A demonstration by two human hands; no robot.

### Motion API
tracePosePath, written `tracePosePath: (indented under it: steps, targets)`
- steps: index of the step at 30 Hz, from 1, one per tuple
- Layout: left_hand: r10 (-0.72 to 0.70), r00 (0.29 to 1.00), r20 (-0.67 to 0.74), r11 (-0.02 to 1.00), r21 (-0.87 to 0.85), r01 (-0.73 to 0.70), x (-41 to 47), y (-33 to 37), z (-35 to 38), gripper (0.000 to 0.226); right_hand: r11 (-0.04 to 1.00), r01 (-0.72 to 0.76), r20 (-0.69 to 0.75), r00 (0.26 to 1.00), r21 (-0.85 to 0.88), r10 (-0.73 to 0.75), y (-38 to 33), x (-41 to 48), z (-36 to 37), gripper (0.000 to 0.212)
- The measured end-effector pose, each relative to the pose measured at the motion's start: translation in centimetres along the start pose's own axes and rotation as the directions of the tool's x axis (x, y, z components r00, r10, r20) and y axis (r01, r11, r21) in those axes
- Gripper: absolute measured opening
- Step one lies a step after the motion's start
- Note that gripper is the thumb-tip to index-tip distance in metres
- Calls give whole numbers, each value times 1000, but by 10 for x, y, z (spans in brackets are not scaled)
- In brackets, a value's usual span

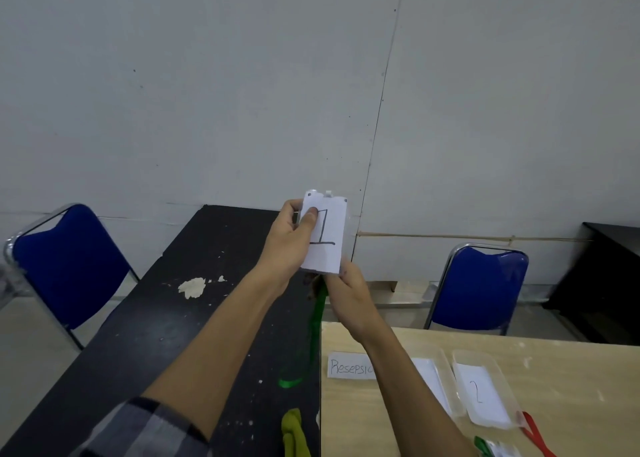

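Note:
A clear badge holder with a white card marked "1" (329, 245) is held up in front of me, above the black table (194, 318). My left hand (289, 245) grips its left side, thumb pressed on the card's face. My right hand (349, 297) pinches its bottom edge. A green lanyard (316, 332) hangs down from the holder's lower end to the black table.
On the wooden table (571, 380) at the right lie a paper label reading "Resepsio" (349, 366), a clear holder with a card marked "2" (481, 394), a second holder (433, 377), and a red lanyard (536, 436). A yellow-green cloth (294, 434) lies at the black table's near edge. Blue chairs (69, 266) (481, 290) stand by the wall.

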State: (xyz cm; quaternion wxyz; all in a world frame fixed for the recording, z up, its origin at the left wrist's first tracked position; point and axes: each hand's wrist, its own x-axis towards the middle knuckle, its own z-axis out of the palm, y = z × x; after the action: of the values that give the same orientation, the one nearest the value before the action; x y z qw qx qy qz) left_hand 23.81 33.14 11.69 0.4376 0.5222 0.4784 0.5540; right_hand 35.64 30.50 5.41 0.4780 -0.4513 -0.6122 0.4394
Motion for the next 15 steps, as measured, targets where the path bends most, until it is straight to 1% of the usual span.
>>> tracePosePath:
  steps: [3, 5, 7, 9, 12, 15]
  targets:
    - [11, 999, -32, 1000, -18, -11, 5, 6, 1, 22, 1000, -11, 47, 999, -3, 11, 8, -9, 7, 30]
    - [18, 997, -73, 999, -46, -21, 10, 12, 1, 23, 1000, 2, 85, 996, 18, -4, 16, -17, 12, 28]
    - [26, 993, -112, 997, -75, -35, 15, 18, -1, 23, 1000, 13, 122, 992, -17, -11, 27, -23, 16, 27]
    - [35, 991, -126, 996, -78, -46, 19, 24, -4, 25, 997, 16, 174, 985, -80, -2, 38, -29, 17, 27]
    - [49, 993, -109, 997, -54, -55, 21, 29, -9, 21, 979, 16, 237, 971, -203, 33, 48, -33, 12, 25]
    - [-22, 999, -35, 1000, -6, 22, 18, 23, -14, 16, 924, 27, 239, 969, -383, 71, 49, -19, -7, 23]
